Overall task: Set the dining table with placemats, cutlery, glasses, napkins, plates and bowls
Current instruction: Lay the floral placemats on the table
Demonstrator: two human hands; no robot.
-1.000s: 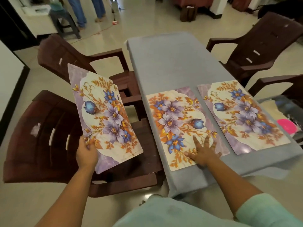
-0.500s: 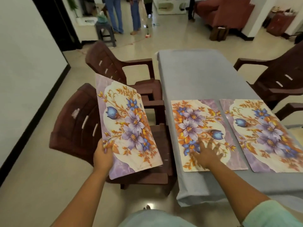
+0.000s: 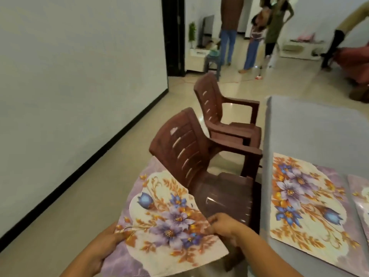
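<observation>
Both hands (image 3: 223, 226) hold a purple floral placemat (image 3: 167, 222), its far part hidden behind the chair (image 3: 189, 154).

Floral placemat (image 3: 165, 220) held off the bench by both hands, left hand (image 3: 103, 248) gripping its near left edge, right hand (image 3: 223, 224) pinching its right edge, brown plastic chair (image 3: 191, 156) just behind, second placemat (image 3: 305, 212) laid flat on grey-clothed bench (image 3: 319, 132) at right, a third placemat (image 3: 361, 198) seen cut off at the right edge.
</observation>
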